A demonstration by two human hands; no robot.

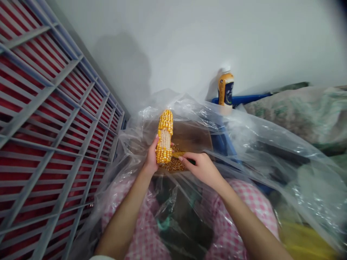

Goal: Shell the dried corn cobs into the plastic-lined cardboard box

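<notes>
An ear of corn (166,139) stands nearly upright in my left hand (152,157), whose fingers wrap round its left side and back. Its yellow kernels are gone from a pale patch in the middle, while rows remain above and below. My right hand (201,168) pinches a slim gold-and-black tool (178,154) that looks like tweezers, its tip at the lower right side of the ear. Loose kernels (173,165) lie below in a cardboard box (193,133), with clear plastic sheeting around it.
A grey slatted plastic crate (78,155) with red behind its slats rises at the left. Clear plastic sheeting (252,133) spreads over my lap and rightward. An orange-and-blue bottle (225,88) stands by the wall near a blue bin (229,144). A pale sack (303,112) lies at the right.
</notes>
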